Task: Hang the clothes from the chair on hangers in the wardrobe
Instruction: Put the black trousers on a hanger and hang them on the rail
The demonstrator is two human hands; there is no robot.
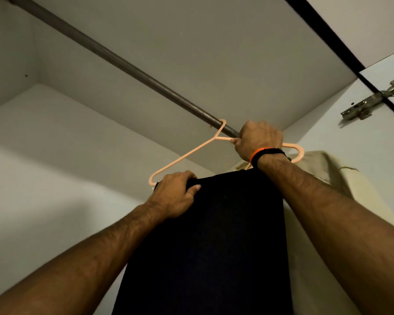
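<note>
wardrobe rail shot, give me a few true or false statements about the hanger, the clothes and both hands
1. The peach plastic hanger has its hook over the grey metal rail. True.
2. The left hand hangs free. False: it grips the top edge of the dark folded garment.
3. The right hand holds the hanger's upper arm. True.
4. The dark garment lies on a chair. False: it is draped over the hanger.
5. A beige garment hangs behind the right forearm. True.
6. The rail is crowded with hangers. False: its visible length to the left is bare.

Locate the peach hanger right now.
Head view, centre: the peach hanger is hooked on the wardrobe rod, with the right hand gripping it above the dark garment.
</note>
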